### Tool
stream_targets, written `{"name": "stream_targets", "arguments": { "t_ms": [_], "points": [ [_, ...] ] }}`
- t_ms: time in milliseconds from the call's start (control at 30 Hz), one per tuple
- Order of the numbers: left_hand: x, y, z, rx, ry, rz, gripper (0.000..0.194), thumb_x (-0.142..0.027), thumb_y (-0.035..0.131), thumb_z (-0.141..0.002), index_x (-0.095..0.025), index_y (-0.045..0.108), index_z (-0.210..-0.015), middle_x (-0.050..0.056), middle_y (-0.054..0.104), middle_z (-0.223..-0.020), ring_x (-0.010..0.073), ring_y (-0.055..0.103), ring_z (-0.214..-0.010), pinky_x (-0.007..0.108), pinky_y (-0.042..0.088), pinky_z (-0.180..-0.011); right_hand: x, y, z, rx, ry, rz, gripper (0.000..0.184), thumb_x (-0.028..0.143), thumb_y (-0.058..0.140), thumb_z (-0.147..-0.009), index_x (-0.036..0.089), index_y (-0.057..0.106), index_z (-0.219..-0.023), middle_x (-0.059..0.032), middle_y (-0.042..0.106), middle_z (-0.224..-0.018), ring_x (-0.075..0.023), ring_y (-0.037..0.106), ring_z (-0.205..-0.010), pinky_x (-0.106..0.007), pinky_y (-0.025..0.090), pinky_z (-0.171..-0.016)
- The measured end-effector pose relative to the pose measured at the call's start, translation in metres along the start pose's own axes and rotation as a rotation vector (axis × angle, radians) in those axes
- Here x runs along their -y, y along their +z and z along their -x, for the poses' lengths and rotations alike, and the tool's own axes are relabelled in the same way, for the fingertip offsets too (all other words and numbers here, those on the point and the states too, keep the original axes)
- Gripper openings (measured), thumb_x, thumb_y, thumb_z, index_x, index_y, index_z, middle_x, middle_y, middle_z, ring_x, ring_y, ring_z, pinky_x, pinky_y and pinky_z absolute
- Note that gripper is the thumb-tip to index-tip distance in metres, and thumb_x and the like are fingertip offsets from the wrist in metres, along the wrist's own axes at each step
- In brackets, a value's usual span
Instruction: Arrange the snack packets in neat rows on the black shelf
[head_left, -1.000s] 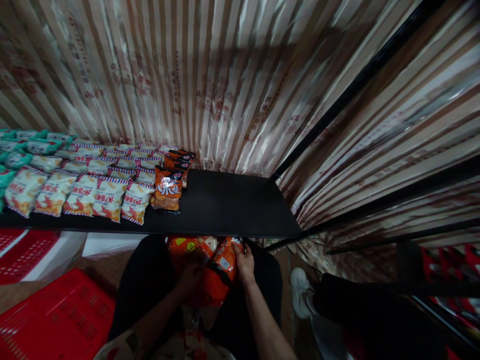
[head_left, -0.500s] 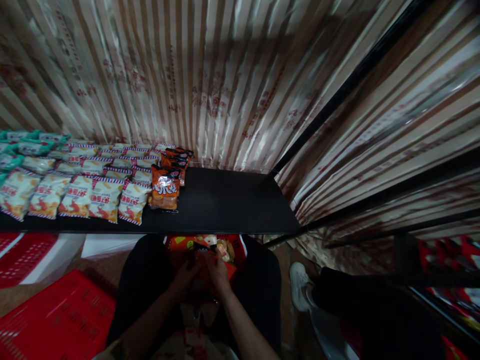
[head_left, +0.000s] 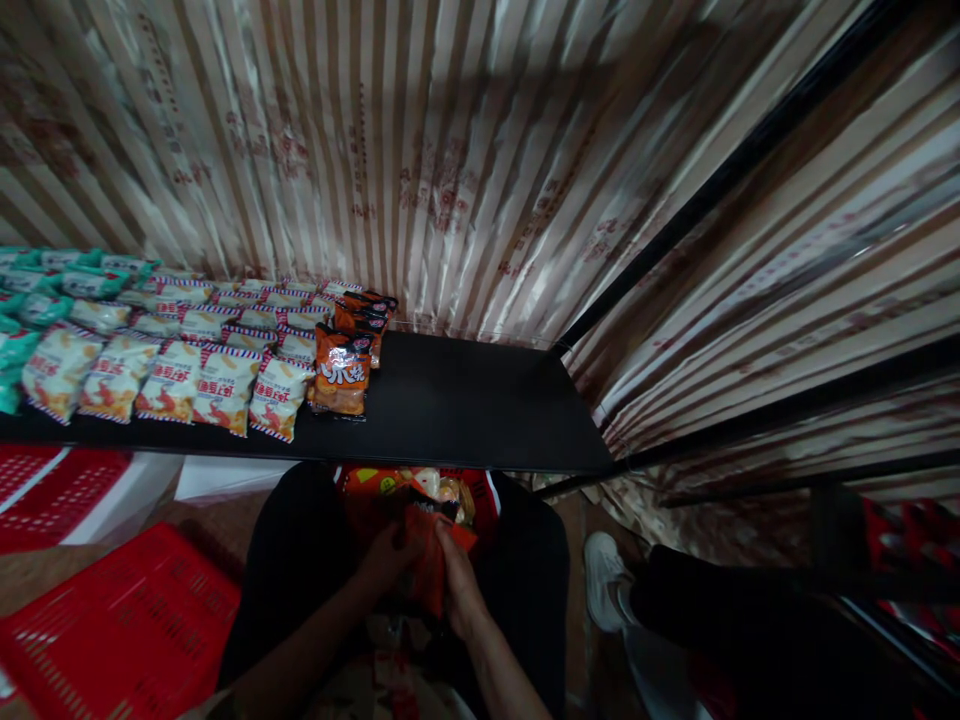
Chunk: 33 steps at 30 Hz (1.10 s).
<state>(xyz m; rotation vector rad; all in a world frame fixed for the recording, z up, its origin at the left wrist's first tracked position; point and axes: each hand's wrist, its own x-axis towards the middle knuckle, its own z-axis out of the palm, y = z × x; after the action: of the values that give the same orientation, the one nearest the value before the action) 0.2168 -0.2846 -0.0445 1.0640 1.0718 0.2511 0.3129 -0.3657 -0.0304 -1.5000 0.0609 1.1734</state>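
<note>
Low over my lap, my left hand (head_left: pixel 391 558) and my right hand (head_left: pixel 459 575) grip an orange snack bag (head_left: pixel 426 565) from its two sides. Just beyond it, between my knees, a red basket (head_left: pixel 493 495) holds more snack packets (head_left: pixel 427 482). On the black shelf (head_left: pixel 457 400) ahead, an orange snack bag (head_left: pixel 341 375) stands at the front of a short row of the same kind. Left of that row are several rows of white snack bags (head_left: pixel 225 385). Shadow hides parts of my fingers.
Teal snack bags (head_left: pixel 90 282) stand at the shelf's far left. Red baskets (head_left: pixel 142 620) lie on the floor at left. A striped curtain (head_left: pixel 337 150) hangs behind, with black frame bars (head_left: pixel 720 175) at right. Another person's white shoe (head_left: pixel 604 580) is to the right.
My hands have drawn the orange snack bag slightly up and turned it more upright, with my right hand now along its side. The view has shifted slightly left.
</note>
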Motion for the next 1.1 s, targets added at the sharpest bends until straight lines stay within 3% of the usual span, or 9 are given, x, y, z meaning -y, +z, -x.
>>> {"name": "stream_targets", "arguments": {
  "t_ms": [233,400,633,833,1100],
  "points": [
    [-0.017,0.001,0.012,0.042,0.115,0.03,0.059,-0.044,0.071,-0.054,-0.015,0.058,-0.103,0.014,0.067,-0.105,0.0302,0.061,-0.099,0.035,0.047,-0.084,0.018,0.009,0.021,0.0,-0.064,-0.128,0.055,0.054,0.076,-0.054,0.018,0.067,-0.095,-0.0069,0.072,-0.087,-0.0269,0.064,-0.095,-0.035,0.051,-0.076],
    [-0.025,-0.008,0.023,0.042,0.14,0.061,0.061,-0.045,0.069,-0.056,-0.014,0.056,-0.106,0.015,0.066,-0.109,0.0309,0.06,-0.101,0.037,0.045,-0.089,0.024,0.02,0.025,0.093,-0.102,-0.094,0.054,0.054,0.071,-0.062,0.018,0.064,-0.102,-0.0059,0.071,-0.088,-0.0253,0.065,-0.088,-0.034,0.05,-0.075],
    [-0.043,-0.015,0.037,0.013,0.183,0.091,0.063,-0.05,0.068,-0.059,-0.016,0.056,-0.111,0.012,0.065,-0.112,0.0294,0.057,-0.107,0.035,0.043,-0.092,0.028,0.027,0.021,0.017,-0.258,0.126,0.056,0.063,0.061,-0.067,0.016,0.065,-0.097,-0.0069,0.07,-0.09,-0.0249,0.063,-0.089,-0.032,0.049,-0.078],
    [-0.052,-0.014,0.035,0.052,0.199,0.178,0.064,-0.06,0.063,-0.063,-0.016,0.058,-0.11,0.01,0.064,-0.115,0.0284,0.057,-0.108,0.035,0.043,-0.093,0.049,0.038,0.019,-0.034,-0.365,0.265,0.059,0.068,0.056,-0.068,0.016,0.067,-0.094,-0.0067,0.07,-0.093,-0.0257,0.061,-0.094,-0.028,0.048,-0.074],
    [-0.062,-0.024,0.024,-0.048,0.195,0.204,0.065,-0.063,0.062,-0.065,-0.015,0.059,-0.109,0.011,0.065,-0.112,0.0292,0.057,-0.107,0.036,0.043,-0.092,0.066,0.061,0.011,0.059,-0.37,0.312,0.057,0.07,0.047,-0.073,0.017,0.068,-0.085,-0.0045,0.069,-0.08,-0.0215,0.062,-0.079,-0.027,0.047,-0.068]
  ]
}}
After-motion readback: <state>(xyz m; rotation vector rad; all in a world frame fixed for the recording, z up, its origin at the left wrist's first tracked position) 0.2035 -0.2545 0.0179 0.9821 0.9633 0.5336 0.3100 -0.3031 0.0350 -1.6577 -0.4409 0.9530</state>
